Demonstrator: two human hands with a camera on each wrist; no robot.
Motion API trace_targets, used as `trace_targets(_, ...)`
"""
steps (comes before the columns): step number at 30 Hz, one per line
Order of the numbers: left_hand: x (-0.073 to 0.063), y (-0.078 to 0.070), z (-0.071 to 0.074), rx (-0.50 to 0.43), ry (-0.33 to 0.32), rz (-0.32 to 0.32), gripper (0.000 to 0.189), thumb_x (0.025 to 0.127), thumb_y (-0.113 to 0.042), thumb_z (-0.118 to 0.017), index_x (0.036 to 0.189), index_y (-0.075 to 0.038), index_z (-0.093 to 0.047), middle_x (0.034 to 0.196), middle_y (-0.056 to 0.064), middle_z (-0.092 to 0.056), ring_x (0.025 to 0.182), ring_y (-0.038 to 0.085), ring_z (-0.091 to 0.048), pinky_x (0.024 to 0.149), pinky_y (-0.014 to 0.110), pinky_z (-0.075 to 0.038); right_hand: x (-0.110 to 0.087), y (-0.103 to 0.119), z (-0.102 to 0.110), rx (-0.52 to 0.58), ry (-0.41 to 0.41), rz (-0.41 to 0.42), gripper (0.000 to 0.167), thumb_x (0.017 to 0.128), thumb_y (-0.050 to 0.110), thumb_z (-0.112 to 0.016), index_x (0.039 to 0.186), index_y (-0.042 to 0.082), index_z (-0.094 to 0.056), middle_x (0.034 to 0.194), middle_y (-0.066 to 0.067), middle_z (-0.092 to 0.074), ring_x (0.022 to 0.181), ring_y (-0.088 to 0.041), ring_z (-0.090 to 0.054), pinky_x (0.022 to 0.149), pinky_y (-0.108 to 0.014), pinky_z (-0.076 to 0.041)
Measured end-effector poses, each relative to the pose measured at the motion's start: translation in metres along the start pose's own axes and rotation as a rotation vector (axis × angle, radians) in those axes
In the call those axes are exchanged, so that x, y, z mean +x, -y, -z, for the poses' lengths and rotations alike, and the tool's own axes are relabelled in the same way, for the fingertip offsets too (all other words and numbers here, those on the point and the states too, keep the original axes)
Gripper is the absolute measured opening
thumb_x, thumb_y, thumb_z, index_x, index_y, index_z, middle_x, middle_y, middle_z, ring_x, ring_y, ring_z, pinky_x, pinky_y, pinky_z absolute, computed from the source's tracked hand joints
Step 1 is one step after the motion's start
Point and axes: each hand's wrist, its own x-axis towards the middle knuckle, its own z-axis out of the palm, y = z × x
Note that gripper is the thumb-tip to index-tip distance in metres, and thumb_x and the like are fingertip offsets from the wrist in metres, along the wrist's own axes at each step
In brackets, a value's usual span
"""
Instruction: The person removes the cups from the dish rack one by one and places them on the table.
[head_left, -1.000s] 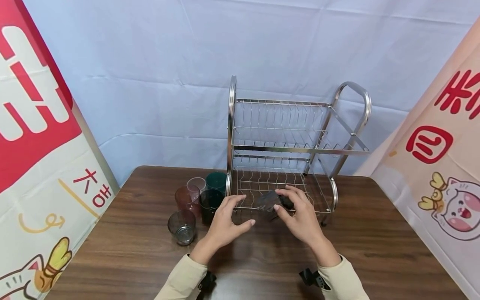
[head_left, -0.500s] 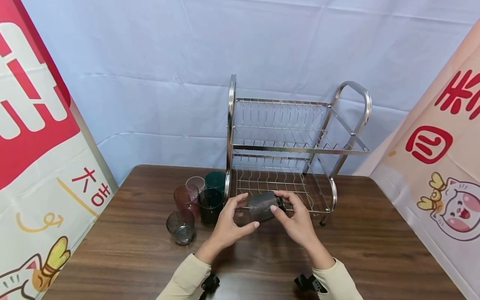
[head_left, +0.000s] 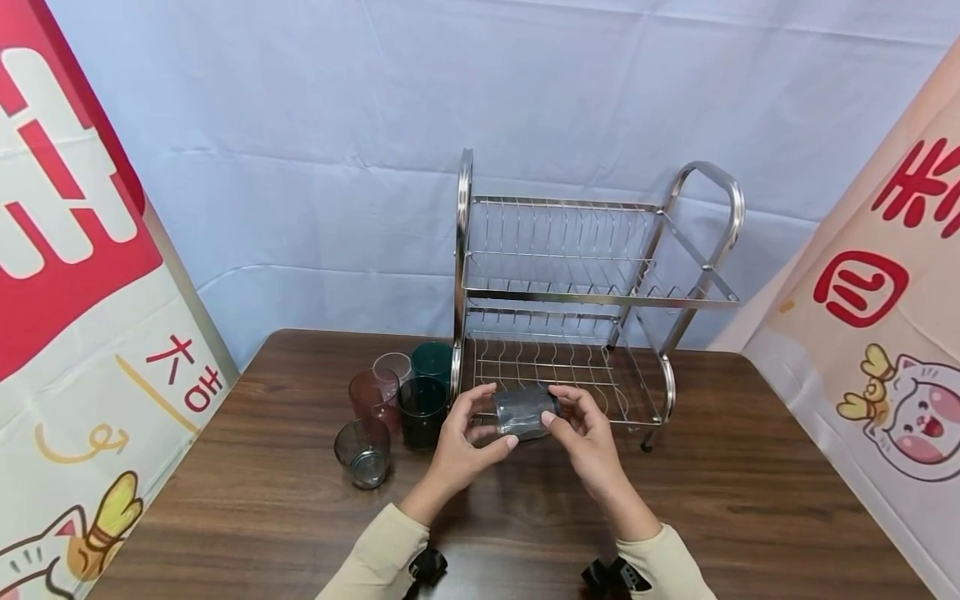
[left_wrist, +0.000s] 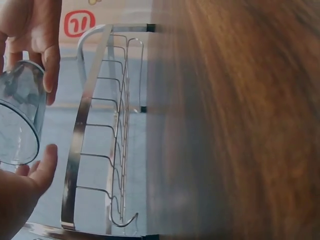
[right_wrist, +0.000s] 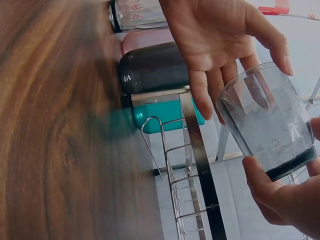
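Observation:
My right hand holds a smoky grey drinking glass by its base end, thumb and fingers on its sides. The glass lies nearly sideways in the air, its mouth toward my left hand. Fingers of the left hand are spread around the rim without a grip; whether the thumb touches it I cannot tell. In the right wrist view, the right hand pinches the thick base, while the left hand is by the rim. Behind both hands stands a two-tier metal dish rack.
Left of the rack stand a grey glass, a pink glass, a clear glass, a dark glass and a teal glass. All are on the brown wooden table. A pale cloth hangs behind.
The grey glass has come from the rack's lower front toward me in the right hand and turned sideways between the hands. Both hands have drawn slightly closer together.

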Motion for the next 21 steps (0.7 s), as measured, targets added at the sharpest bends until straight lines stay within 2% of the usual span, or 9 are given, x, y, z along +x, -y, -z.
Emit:
trace_targets(6,0.001,0.0,0.001,-0.036,-0.001,0.007,0.063,0.076,0.005,-0.07,0.132,0.003,-0.041,0.121,0.023,-0.047,0.108,0.038,-0.048,0.081,0.046,-0.047,-0.001,0.0,-0.002,0.033,0.015,-0.005,0.038,0.089,-0.003,-0.057,0.124,-0.008,-0.044,0.119,-0.022,-0.046,0.097,-0.02,-0.053,0.076,-0.023,-0.047)
trace_targets(12,0.001,-0.012,0.005,0.025,-0.012,-0.035,0.061,0.074,0.004,-0.072,0.129,0.003,-0.045,0.12,0.021,-0.046,0.106,0.035,-0.05,0.078,0.048,-0.048,-0.001,0.01,0.002,-0.023,0.023,0.011,0.043,0.089,-0.001,-0.057,0.129,-0.003,-0.044,0.125,-0.018,-0.047,0.109,-0.026,-0.048,0.083,-0.024,-0.045)
trace_targets(16,0.002,-0.021,0.008,0.072,-0.03,-0.054,0.061,0.072,0.004,-0.074,0.127,0.003,-0.047,0.117,0.023,-0.046,0.105,0.036,-0.051,0.076,0.05,-0.048,0.002,0.015,0.006,-0.079,0.017,0.049,0.038,0.089,0.0,-0.058,0.126,-0.005,-0.048,0.124,-0.018,-0.049,0.112,-0.033,-0.047,0.085,-0.024,-0.044)
trace_targets(19,0.001,-0.024,0.011,0.129,-0.041,-0.078,0.061,0.071,0.002,-0.075,0.126,0.003,-0.049,0.114,0.025,-0.047,0.103,0.039,-0.052,0.075,0.05,-0.049,0.005,0.015,0.01,-0.2,0.058,0.092,0.036,0.089,0.003,-0.06,0.124,-0.003,-0.052,0.12,-0.018,-0.053,0.109,-0.033,-0.05,0.082,-0.027,-0.045)
trace_targets(21,0.0,-0.02,0.015,0.181,-0.047,-0.096,0.062,0.07,-0.001,-0.078,0.125,0.0,-0.052,0.114,0.023,-0.048,0.102,0.039,-0.053,0.073,0.049,-0.05,0.006,0.015,0.012,-0.316,0.091,0.134,0.035,0.088,0.005,-0.062,0.122,0.0,-0.055,0.117,-0.017,-0.056,0.103,-0.03,-0.054,0.079,-0.031,-0.047)
